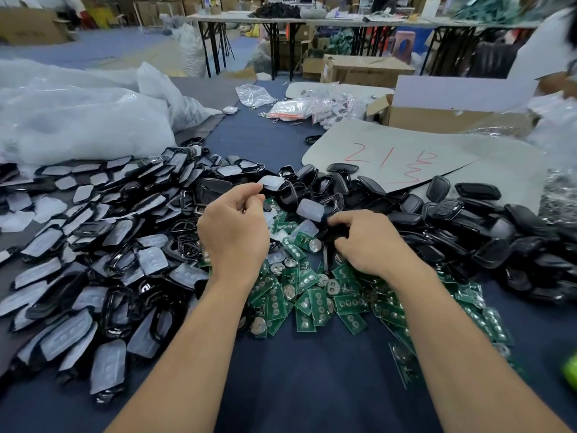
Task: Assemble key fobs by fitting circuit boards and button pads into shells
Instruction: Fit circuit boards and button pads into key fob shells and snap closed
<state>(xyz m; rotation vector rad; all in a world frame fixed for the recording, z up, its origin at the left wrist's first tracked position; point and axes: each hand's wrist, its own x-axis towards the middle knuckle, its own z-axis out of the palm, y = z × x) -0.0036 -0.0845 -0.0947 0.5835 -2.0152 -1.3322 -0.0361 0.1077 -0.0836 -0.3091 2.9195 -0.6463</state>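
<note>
Left hand pinches a pad up over mid-pile, right hand curls round a black shell just right of it above the green boards, kept close, I'd guess, for fitting together.

Long trestle tables, cardboard boxes, apparently a bluish floor.
</note>
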